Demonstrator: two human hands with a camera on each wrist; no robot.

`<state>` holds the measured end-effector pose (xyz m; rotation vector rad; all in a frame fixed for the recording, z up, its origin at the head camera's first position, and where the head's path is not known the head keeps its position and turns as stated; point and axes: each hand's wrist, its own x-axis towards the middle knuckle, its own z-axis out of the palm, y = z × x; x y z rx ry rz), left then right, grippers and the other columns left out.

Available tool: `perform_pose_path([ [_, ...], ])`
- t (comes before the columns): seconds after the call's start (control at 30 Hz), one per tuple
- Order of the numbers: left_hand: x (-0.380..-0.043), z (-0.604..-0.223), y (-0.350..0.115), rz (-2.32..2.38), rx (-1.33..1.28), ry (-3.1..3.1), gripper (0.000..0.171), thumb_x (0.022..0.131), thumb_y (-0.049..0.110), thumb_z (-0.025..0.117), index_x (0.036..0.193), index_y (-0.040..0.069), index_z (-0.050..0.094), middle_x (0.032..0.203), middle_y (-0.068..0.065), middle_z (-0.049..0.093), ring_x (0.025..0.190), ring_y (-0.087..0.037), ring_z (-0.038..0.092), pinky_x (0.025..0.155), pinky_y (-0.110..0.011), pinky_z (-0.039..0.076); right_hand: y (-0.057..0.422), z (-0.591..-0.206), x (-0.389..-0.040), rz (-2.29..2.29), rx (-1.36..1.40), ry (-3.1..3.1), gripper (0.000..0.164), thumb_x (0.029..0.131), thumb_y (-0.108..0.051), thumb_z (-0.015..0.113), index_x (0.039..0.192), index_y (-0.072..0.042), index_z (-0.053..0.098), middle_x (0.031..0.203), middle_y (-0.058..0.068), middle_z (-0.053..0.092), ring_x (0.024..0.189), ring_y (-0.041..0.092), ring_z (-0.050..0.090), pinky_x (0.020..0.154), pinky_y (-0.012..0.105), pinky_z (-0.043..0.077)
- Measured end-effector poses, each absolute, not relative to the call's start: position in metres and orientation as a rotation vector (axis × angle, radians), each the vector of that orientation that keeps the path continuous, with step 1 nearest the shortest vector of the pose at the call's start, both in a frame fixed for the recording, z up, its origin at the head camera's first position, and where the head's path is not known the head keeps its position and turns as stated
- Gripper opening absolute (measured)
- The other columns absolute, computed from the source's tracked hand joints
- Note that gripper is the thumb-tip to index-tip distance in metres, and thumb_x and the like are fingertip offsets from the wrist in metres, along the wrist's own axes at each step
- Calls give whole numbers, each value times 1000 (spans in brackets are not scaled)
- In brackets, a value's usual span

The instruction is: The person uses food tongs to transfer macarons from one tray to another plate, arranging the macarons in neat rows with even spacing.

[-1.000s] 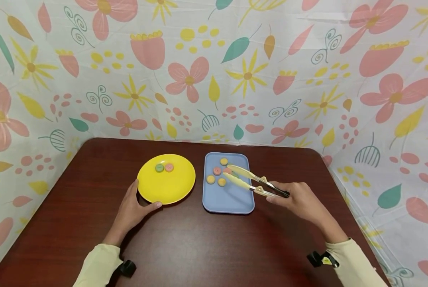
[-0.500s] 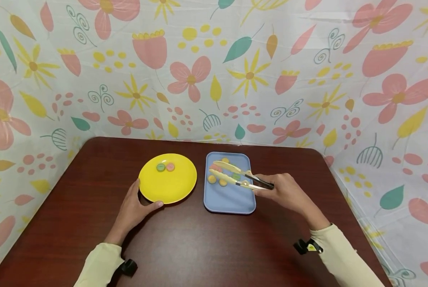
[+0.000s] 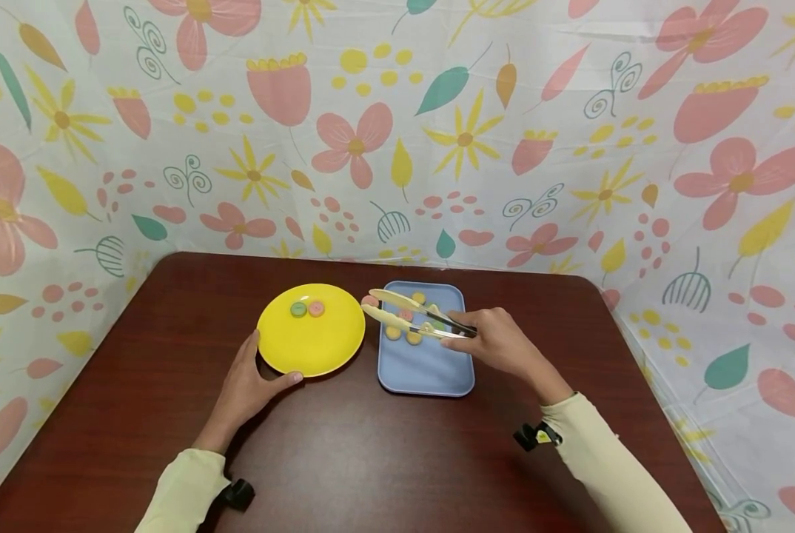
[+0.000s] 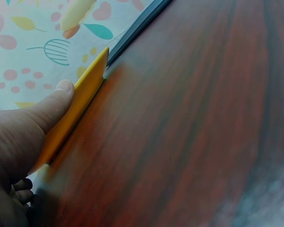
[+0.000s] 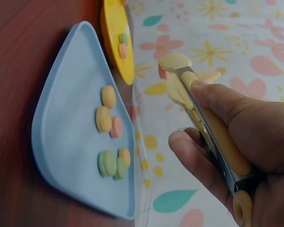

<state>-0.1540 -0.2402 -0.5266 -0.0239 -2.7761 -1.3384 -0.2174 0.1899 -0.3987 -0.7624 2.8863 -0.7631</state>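
My left hand (image 3: 247, 389) grips the rim of a round yellow plate (image 3: 311, 344), thumb at its near edge. On the plate lie a green macaron (image 3: 298, 309) and a pink macaron (image 3: 316, 309), side by side. In my right hand (image 3: 500, 340) is a pair of tongs (image 3: 400, 300) with cream tips, seen close up in the right wrist view. Between those tips a pink macaron (image 3: 370, 300) is pinched, raised over the gap between plate and blue tray (image 3: 424, 376). Yellow, pink and green macarons remain on the tray, partly hidden by the tongs in the head view.
Both dishes rest on a dark brown wooden table (image 3: 344, 451), the tray to the right of the plate. A flower-printed cloth (image 3: 464, 200) hangs behind the table and along its sides.
My right hand has moved left with the tongs. The pinched pink macaron has gone from over the tray to near the plate's right edge. My left hand stays on the plate.
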Motion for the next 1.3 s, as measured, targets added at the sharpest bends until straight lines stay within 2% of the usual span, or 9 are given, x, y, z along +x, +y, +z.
perform_pose_path([
  [0.17,-155,-527,-241,-1334,-24,-2780,128,76,58,85,166,13,6,168,-20,17,151,-43,23,114,-69,28,176,-401,-228,-741,-777,2885,63,87,-41,81,137,-6,65,48,-3,41,47,10,25,46,24,27],
  [0.43,-155,-525,-241,-1334,-10,-2783,128,76,58,86,166,13,6,167,-19,18,151,-42,23,115,-68,28,156,-408,-245,-739,-870,2856,57,90,-35,80,136,-5,66,48,-4,43,46,9,23,47,25,27],
  [0.63,-155,-525,-241,-1328,-25,-2763,126,76,58,86,166,14,9,167,-18,20,150,-42,25,114,-69,29,145,-414,-255,-717,-895,2846,56,89,-34,81,135,-4,67,60,-2,56,50,10,31,52,27,32],
  [0.77,-154,-525,-240,-1328,-28,-2763,125,76,58,86,166,14,10,167,-18,20,150,-41,26,114,-68,29,141,-420,-262,-704,-953,2846,55,90,-34,79,134,-3,67,64,-1,59,49,9,34,56,29,34],
  [0.87,-154,-526,-240,-1328,-20,-2778,126,76,59,85,166,14,9,167,-18,19,151,-42,25,114,-68,29,139,-426,-266,-721,-980,2831,52,92,-35,78,133,-4,68,61,-3,56,46,7,30,55,27,33],
  [0.93,-154,-526,-241,-1331,-17,-2782,126,76,59,85,166,13,9,167,-19,19,151,-42,25,115,-68,28,137,-429,-268,-738,-996,2824,49,92,-34,78,132,-6,70,66,-2,63,46,7,31,53,26,32],
  [1.1,-154,-526,-241,-1332,-22,-2775,126,76,58,85,166,14,9,167,-18,18,151,-42,24,114,-69,28,131,-436,-270,-735,-1015,2838,43,90,-32,81,125,-9,75,82,-4,73,52,6,43,53,25,35],
  [1.3,-155,-526,-240,-1338,-55,-2752,124,77,56,86,166,15,11,167,-17,20,151,-40,26,114,-68,29,129,-444,-273,-748,-1039,2803,40,90,-31,80,123,-9,76,82,-7,73,53,5,48,53,24,38],
])
